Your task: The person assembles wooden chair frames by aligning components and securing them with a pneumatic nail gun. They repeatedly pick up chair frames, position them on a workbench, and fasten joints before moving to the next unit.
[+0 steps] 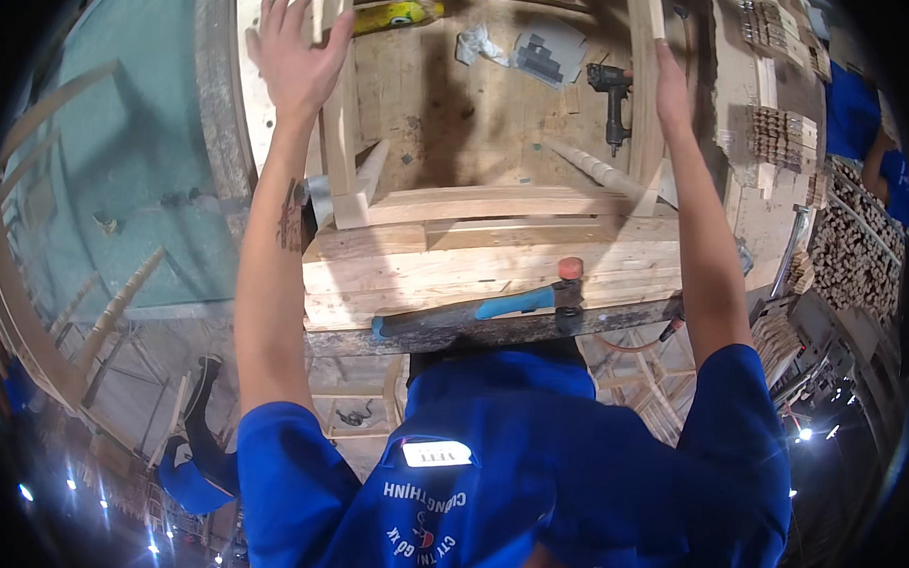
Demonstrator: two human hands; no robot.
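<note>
Pale bare wood frame (497,201) sits on the bench (500,135) in front of me, right between my arms, its near crosspiece up by the stacked planks (495,265). Left hand (300,63): wide open, fingers spread, thumb out by the left rail (337,130), nothing in the grasp; can't tell if the palm is loading anything. Right hand (672,86): edge-on along the outer side of the right rail (646,50), fingertips mostly hidden, so can't tell how far they're curled or whether they've got hold of it. Risks, my read: if only one side is really held, a push could skew or rock the frame, and I can't see whether the joints are fixed. Black nail gun (613,104) lies just inside the right rail; a sideways shift could knock it, and a bumped trigger would be bad if it's connected, which I can't confirm. Blue-handled hammer (519,303) lies along the near edge in front of my stomach; leaning in could roll it off. Yellow bottle (397,17) is on its side near the far end: loose cap means a leak. Crumpled white tissue (480,47) could get trapped under a slid leg.
</note>
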